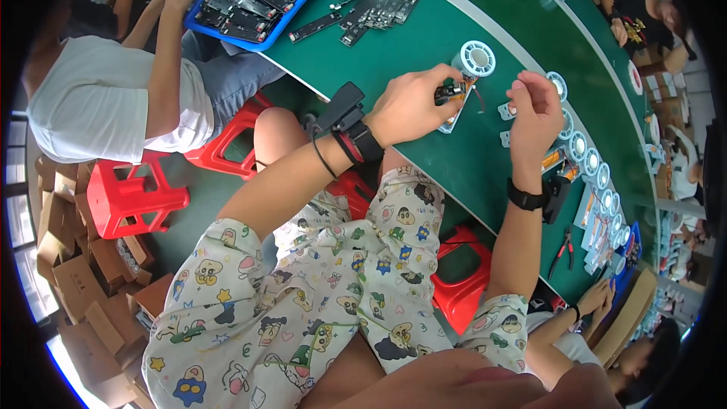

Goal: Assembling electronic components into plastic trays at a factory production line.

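Note:
My left hand [415, 103] is closed at the table's near edge, its thumb and fingers around the body of a small fan unit [478, 59]. That unit has a pale blue round slotted head and an open body with a black part and orange inside. A thin red wire sticks out on its right side. To the right, my right hand [535, 115] is raised with its fingers curled together; whatever they pinch, if anything, is too small to name. Small pale plastic pieces [506, 138] lie on the green table [447, 170] beside it.
A blue tray [266, 44] full of black circuit boards stands at the far left, with loose boards [379, 15] beside it. Several more fan units [577, 145] line the right side, near red-handled pliers [562, 250]. Co-workers sit on both sides; red stools [125, 201] stand on the floor.

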A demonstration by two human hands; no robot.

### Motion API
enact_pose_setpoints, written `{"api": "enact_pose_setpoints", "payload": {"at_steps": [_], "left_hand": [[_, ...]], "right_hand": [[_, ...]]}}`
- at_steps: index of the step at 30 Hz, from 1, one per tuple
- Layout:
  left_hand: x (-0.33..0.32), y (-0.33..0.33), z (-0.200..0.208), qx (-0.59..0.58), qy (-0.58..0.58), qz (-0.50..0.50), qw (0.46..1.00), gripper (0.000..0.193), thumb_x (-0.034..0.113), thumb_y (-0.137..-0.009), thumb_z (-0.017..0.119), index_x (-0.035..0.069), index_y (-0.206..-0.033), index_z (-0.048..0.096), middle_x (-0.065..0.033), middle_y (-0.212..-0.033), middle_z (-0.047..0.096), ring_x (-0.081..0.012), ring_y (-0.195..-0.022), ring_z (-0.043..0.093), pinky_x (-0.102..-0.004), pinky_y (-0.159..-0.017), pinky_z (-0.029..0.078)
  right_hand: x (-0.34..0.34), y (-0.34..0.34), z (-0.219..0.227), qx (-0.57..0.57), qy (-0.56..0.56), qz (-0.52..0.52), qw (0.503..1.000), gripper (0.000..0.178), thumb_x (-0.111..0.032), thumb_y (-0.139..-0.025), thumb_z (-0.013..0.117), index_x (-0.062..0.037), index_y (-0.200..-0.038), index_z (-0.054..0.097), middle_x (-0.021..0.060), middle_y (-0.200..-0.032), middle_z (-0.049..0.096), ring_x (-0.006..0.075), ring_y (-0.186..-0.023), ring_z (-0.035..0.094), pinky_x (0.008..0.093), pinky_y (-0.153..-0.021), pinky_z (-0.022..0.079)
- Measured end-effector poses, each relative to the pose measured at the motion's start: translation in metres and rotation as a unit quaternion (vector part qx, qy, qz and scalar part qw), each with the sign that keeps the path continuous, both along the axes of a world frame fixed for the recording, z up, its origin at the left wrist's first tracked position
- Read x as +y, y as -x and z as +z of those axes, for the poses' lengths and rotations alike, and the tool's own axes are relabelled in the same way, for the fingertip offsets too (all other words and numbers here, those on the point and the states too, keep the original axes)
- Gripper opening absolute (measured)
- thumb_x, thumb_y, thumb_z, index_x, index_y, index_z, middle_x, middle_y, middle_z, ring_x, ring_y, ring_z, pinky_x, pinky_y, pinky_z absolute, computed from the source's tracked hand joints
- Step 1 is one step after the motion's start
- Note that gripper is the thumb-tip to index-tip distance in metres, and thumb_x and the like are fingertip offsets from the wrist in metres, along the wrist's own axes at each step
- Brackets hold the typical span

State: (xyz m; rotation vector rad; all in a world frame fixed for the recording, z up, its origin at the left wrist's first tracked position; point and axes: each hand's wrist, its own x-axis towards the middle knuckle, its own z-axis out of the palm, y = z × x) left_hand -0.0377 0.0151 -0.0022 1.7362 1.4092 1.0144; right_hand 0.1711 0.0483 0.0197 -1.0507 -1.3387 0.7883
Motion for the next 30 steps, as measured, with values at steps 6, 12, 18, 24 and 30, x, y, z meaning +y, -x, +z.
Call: {"api": "enact_pose_setpoints", "payload": {"at_steps": [6,12,18,24,30], "left_hand": [[0.014,-0.017,-0.027,-0.005,-0.109,-0.024,0.994,0.034,0.024,-0.084,0.071,0.014,-0.115,0.066,-0.0184,-0.091,0.071,-0.0391,-0.083,0.069,-0.0468,-0.072,0.055],[0.009,-0.023,-0.018,0.038,-0.071,-0.032,0.996,0.031,0.024,-0.086,0.071,0.01,-0.113,0.066,-0.0207,-0.091,0.07,-0.0408,-0.082,0.067,-0.0468,-0.073,0.055],[-0.007,-0.032,-0.014,0.029,-0.069,-0.07,0.995,0.033,0.023,-0.086,0.071,0.008,-0.114,0.064,-0.0207,-0.09,0.07,-0.0411,-0.085,0.068,-0.0485,-0.075,0.054],[0.0,-0.032,-0.024,0.03,-0.117,-0.035,0.992,0.032,0.024,-0.087,0.074,0.007,-0.113,0.065,-0.0177,-0.084,0.07,-0.0351,-0.077,0.069,-0.0437,-0.068,0.054],[0.0,-0.005,-0.016,-0.01,-0.1,-0.04,0.994,0.033,0.028,-0.085,0.076,0.007,-0.108,0.065,-0.0193,-0.086,0.07,-0.0366,-0.079,0.069,-0.0453,-0.069,0.055]], "right_hand": [[-0.035,-0.096,0.091,-0.038,0.042,0.088,0.995,0.015,-0.001,-0.093,0.061,0.0018,-0.107,0.065,0.0073,-0.098,0.068,0.0139,-0.08,0.061,0.0247,-0.071,0.049],[-0.08,-0.123,0.154,0.178,0.117,-0.002,0.977,0.005,-0.007,-0.093,0.061,-0.0061,-0.097,0.061,0.0022,-0.087,0.065,0.0118,-0.069,0.062,0.0239,-0.059,0.052],[-0.101,-0.132,0.151,-0.209,0.047,-0.127,0.968,0.01,-0.005,-0.094,0.062,-0.0013,-0.102,0.067,0.0019,-0.092,0.067,0.0092,-0.077,0.06,0.0237,-0.07,0.048],[-0.1,-0.115,0.158,-0.388,0.056,-0.075,0.917,0.008,-0.004,-0.094,0.06,-0.0013,-0.098,0.066,-0.0016,-0.085,0.064,0.0062,-0.077,0.059,0.0222,-0.067,0.047],[-0.076,-0.1,0.141,-0.443,0.04,-0.062,0.894,0.011,-0.002,-0.091,0.06,-0.001,-0.099,0.066,0.0036,-0.082,0.065,0.0092,-0.076,0.06,0.0268,-0.066,0.048]]}}
